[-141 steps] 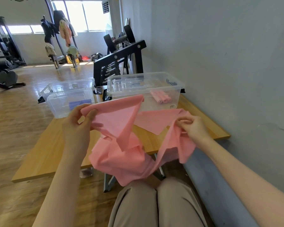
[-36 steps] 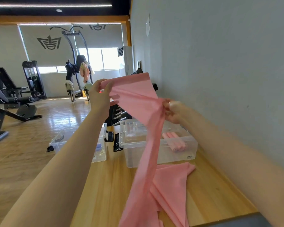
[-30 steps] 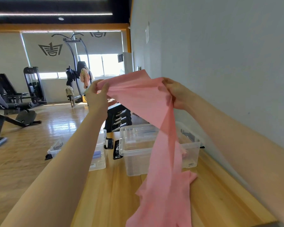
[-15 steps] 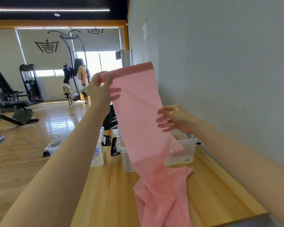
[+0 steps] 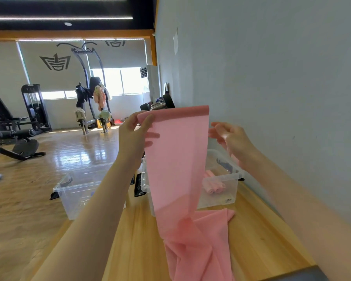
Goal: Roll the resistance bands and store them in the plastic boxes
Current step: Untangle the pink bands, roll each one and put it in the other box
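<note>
The left hand [image 5: 133,136] is pinching the band's [image 5: 177,159] top corner, letting it hang to the worktop [image 5: 138,240], while the right hand [image 5: 229,138] is hovering loose beside it, likely needing the other corner before rolling.

My wooden table [image 5: 142,246] carries two clear plastic boxes: left box [image 5: 79,191] at 10 o'clock, right box [image 5: 221,191] at 1 o'clock. Pink band's [image 5: 199,240] lower end bunches on tabletop at 6 o'clock.
</note>
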